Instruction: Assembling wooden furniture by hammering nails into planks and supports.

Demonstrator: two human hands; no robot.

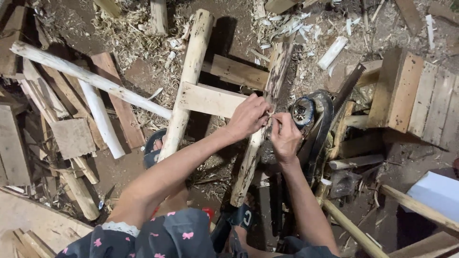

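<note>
My left hand (247, 117) and my right hand (285, 137) meet over a peeled, dark-stained wooden pole (260, 129) that leans toward me. Both pinch a small pale piece, perhaps a nail or a sliver (270, 113), right where a flat cross plank (209, 100) meets the pole. A second peeled pole (189, 79) runs parallel on the left, joined to the same plank. A further plank (234, 71) crosses higher up.
A hand saw (348, 88) and a black round tool (311, 114) lie just right of my hands. A wooden crate (416, 95) stands at the right. Loose poles (86, 76), boards and shavings cover the dirt ground. My sandalled feet (154, 148) rest below.
</note>
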